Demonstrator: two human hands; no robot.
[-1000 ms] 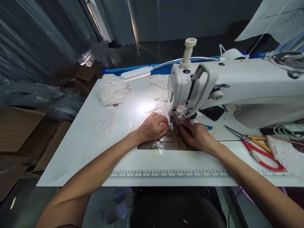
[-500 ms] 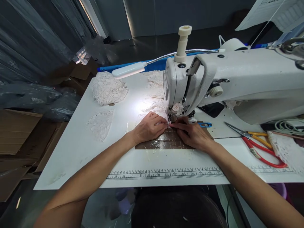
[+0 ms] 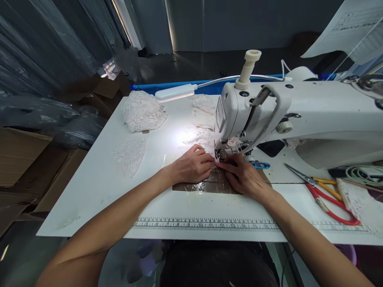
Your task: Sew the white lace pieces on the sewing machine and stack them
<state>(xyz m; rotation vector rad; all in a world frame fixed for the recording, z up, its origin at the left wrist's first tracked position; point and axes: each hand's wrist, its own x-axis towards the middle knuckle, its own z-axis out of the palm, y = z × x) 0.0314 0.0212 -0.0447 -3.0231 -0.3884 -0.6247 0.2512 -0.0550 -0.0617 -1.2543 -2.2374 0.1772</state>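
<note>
A white sewing machine (image 3: 299,115) stands on a white table (image 3: 98,187). My left hand (image 3: 193,165) lies with curled fingers on a piece of white lace (image 3: 199,137), its fingertips pinching the lace's edge just in front of the presser foot (image 3: 222,153). My right hand (image 3: 243,175) meets it from the right, fingers pressed together on the same edge, over a brown taped patch (image 3: 206,183) on the table. The needle itself is hidden by the fingers and the machine head.
A heap of lace (image 3: 143,111) and a flat lace piece (image 3: 130,155) lie to the left. More lace (image 3: 203,104) sits behind the machine. Red and yellow scissors (image 3: 326,193) and blue snips (image 3: 259,164) lie to the right. A ruler strip (image 3: 206,225) runs along the front edge. Cardboard boxes (image 3: 26,167) stand at left.
Both hands stay pinched together at the presser foot, and the lace has fed slightly back under it. The view has shifted a little with my head.
</note>
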